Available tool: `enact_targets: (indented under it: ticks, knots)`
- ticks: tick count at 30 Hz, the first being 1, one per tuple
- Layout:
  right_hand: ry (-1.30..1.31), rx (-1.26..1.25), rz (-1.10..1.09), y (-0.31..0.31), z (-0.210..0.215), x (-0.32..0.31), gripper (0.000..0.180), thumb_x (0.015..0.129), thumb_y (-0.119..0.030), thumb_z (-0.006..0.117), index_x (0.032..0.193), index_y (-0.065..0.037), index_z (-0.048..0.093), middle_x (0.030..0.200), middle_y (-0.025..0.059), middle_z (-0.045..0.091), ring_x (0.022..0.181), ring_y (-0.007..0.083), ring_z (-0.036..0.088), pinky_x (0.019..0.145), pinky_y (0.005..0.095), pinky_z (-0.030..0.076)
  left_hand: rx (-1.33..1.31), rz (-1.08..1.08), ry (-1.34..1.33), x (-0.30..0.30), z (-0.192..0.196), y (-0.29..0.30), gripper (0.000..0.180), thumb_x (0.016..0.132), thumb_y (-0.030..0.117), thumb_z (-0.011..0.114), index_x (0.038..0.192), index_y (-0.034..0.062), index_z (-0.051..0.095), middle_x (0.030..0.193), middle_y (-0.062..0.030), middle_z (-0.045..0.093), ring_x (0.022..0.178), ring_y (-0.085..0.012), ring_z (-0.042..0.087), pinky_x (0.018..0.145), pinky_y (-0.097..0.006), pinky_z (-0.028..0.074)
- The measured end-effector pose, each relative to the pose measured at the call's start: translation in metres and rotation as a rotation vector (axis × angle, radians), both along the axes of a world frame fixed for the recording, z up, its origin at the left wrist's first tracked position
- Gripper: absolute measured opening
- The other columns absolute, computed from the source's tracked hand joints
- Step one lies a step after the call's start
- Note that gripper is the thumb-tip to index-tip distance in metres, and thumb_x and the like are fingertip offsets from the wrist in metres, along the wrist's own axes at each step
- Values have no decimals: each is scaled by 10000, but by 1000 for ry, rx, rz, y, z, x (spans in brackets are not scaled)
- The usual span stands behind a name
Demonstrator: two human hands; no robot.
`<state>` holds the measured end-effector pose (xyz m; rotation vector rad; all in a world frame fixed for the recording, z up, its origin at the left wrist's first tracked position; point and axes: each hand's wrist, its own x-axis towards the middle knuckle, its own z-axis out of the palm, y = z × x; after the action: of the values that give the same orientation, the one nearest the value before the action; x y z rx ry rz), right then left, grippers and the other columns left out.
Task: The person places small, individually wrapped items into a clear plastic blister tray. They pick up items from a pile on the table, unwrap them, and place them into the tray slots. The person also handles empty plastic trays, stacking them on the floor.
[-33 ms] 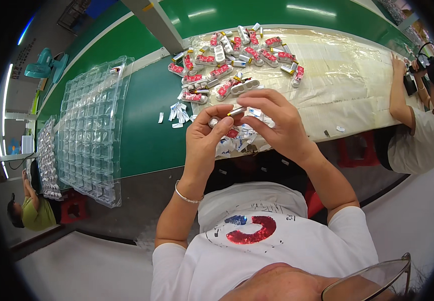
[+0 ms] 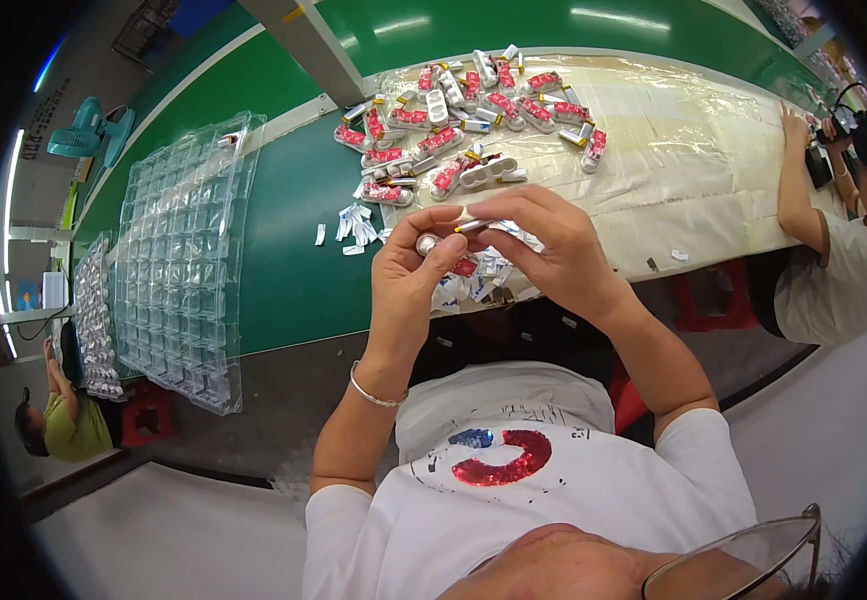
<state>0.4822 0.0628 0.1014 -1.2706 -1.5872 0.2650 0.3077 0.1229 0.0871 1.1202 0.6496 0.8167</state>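
Left hand [image 2: 403, 270] grips red-labelled casing [image 2: 427, 243]; right hand [image 2: 563, 250] pinches yellow-tipped battery cell [image 2: 469, 227], outside casing. Many casings [image 2: 441, 141] remain heaped; paper strips [image 2: 356, 224] already scattered.

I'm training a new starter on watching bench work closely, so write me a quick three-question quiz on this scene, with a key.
1. Short answer: on which wrist is the bracelet worn?
2. True or false: the clear compartmented tray is to the left of the pile of red-and-white pieces.
3. Multiple choice: what is the right hand holding at its fingertips?
A) a pair of scissors
B) a small silver piece with a yellow end
C) a paintbrush

Key: 1. The left; 2. True; 3. B.
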Motion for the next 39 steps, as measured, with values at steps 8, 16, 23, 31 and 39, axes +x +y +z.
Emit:
enact_targets:
  ticks: [8, 16, 23, 31, 39]
  knots:
    - [-213, 165, 54, 3, -10, 4, 246, 769, 2, 728, 1008, -57, 707, 941, 85, 686, 847, 256, 669, 722, 338, 531, -415, -179, -110, -17, -1, 2, 269, 971, 211, 565, 1088, -29, 593, 943, -186, 701, 779, -226, 711, 724, -325, 585]
    - [-385, 130, 69, 4, 10, 2, 181, 739, -132, 740, 910, -92, 697, 888, 23, 664, 797, 220, 639, 761, 338, 496, -231, -58, 121, -18, 1, 4, 140, 906, 99, 630, 952, -31, 655, 843, -169, 716, 754, -205, 713, 723, -313, 581]
    - [-438, 82, 77, 8, 15, -6, 124, 746, -159, 732, 786, -82, 644, 800, 31, 621, 763, 205, 632, 700, 331, 491, -181, -11, 101, -15, 8, -1, 133, 889, 86, 647, 886, -46, 670, 830, -150, 716, 734, -181, 703, 709, -279, 556]
    - [-366, 74, 84, 10, 4, -10, 118, 774, -131, 709, 793, -55, 620, 786, 60, 607, 729, 241, 624, 616, 351, 505, -236, 22, 66, -15, 5, -1, 144, 893, 81, 662, 903, -61, 685, 808, -145, 715, 700, -161, 692, 675, -278, 559]
    - [-383, 57, 103, 10, 9, -4, 110, 786, -127, 701, 799, -56, 617, 787, 59, 601, 721, 242, 618, 632, 348, 503, -222, 28, 106, -13, 9, -1, 144, 881, 110, 663, 876, -33, 684, 796, -138, 715, 695, -153, 687, 681, -260, 538]
